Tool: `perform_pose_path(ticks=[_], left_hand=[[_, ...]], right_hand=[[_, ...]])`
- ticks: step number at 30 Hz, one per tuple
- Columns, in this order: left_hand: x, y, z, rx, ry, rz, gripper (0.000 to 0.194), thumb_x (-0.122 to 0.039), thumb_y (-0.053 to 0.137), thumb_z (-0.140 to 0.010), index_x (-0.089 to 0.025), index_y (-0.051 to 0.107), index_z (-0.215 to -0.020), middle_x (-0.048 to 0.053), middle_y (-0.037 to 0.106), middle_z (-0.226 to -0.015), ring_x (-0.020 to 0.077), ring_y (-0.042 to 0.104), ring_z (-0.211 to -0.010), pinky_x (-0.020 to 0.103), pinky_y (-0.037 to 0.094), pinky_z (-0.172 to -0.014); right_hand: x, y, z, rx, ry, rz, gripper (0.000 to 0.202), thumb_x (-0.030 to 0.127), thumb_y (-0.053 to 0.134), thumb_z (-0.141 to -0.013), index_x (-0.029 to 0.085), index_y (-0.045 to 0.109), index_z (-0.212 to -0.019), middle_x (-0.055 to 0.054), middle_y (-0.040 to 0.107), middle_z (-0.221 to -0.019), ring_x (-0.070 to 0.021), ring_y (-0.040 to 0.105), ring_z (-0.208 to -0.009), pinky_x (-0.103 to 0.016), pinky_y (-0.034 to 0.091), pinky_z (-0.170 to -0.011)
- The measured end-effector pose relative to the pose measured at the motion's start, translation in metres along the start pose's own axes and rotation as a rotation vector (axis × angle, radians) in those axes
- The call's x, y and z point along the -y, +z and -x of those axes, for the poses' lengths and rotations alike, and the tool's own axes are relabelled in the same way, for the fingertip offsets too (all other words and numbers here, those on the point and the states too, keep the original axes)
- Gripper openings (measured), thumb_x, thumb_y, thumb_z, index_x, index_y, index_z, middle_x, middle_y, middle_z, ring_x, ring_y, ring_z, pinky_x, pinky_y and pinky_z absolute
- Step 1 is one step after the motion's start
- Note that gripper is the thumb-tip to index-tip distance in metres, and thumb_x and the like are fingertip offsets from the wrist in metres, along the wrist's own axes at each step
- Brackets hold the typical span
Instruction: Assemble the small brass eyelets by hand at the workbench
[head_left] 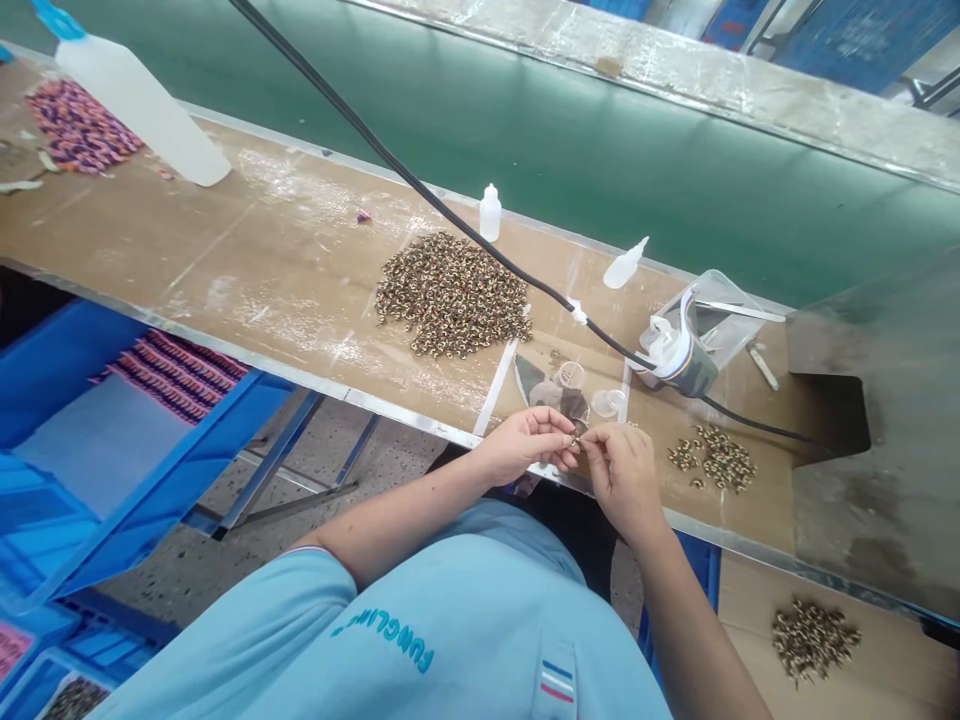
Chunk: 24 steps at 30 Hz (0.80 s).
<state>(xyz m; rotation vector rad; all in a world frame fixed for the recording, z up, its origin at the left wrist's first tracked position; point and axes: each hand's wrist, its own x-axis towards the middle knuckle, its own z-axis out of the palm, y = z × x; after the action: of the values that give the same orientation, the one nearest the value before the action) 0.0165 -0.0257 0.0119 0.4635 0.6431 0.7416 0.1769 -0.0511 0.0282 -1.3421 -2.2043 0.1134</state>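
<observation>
My left hand (529, 443) and my right hand (624, 470) meet at the table's front edge. Between their fingertips they pinch one small dark piece with a gold tint (576, 440); its exact kind is too small to make out. Just beyond the fingers lie a grey-brown cloth (545, 392), a clear round cup (571, 375) and a clear shallow dish (606, 403). A large heap of small curved brown-and-gold pieces (454, 295) is spread farther back to the left. To the right of my right hand lies a smaller heap of similar pieces (724, 458).
A small white bottle (490, 215) stands at the back edge, near a lying squeeze bottle (625, 265). A black cable (390, 158) crosses above the table to a container (679, 355). A large bottle (146, 110) and blue crates (142, 480) are left; another heap (814, 638) lies lower right.
</observation>
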Motion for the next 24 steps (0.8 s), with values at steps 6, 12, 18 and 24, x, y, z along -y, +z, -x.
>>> perform_pose_path(ticks=[6,12,18,24], left_hand=[[0.0007,-0.0007,-0.001,-0.008,-0.002,-0.01,0.041,-0.03,0.081,-0.056,-0.011,0.054,-0.08,0.002,0.067,-0.066,0.0108,0.063,-0.055,0.022,0.048,-0.054],[-0.0017,0.0008,0.0,-0.031,-0.022,0.004,0.039,-0.026,0.082,-0.054,-0.012,0.054,-0.077,0.001,0.067,-0.063,0.009,0.061,-0.051,0.02,0.048,-0.052],[-0.0046,0.0006,-0.0005,-0.06,-0.057,0.017,0.032,-0.018,0.079,-0.056,-0.011,0.054,-0.075,0.002,0.067,-0.063,0.0089,0.06,-0.05,0.02,0.047,-0.051],[-0.0045,-0.0002,-0.0012,-0.071,-0.07,0.01,0.029,-0.014,0.077,-0.059,-0.01,0.053,-0.076,0.003,0.066,-0.062,0.0095,0.061,-0.05,0.02,0.047,-0.051]], right_hand=[[0.0004,-0.0008,-0.0003,0.001,-0.019,0.054,0.011,0.019,0.044,-0.092,0.021,0.048,-0.082,0.0,0.06,-0.076,-0.0146,0.051,-0.073,-0.029,0.035,-0.072],[0.0014,0.0011,0.0013,0.009,-0.018,0.091,0.01,0.019,0.044,-0.091,0.021,0.048,-0.082,-0.001,0.061,-0.076,-0.0152,0.052,-0.071,-0.031,0.035,-0.072],[0.0013,0.0051,0.0013,-0.01,0.018,-0.015,0.011,0.018,0.045,-0.091,0.022,0.049,-0.081,-0.001,0.06,-0.075,-0.0151,0.053,-0.072,-0.03,0.038,-0.068],[0.0014,0.0054,0.001,-0.019,-0.03,-0.024,0.01,0.015,0.045,-0.09,0.021,0.05,-0.083,-0.003,0.06,-0.078,-0.0153,0.052,-0.075,-0.029,0.04,-0.07]])
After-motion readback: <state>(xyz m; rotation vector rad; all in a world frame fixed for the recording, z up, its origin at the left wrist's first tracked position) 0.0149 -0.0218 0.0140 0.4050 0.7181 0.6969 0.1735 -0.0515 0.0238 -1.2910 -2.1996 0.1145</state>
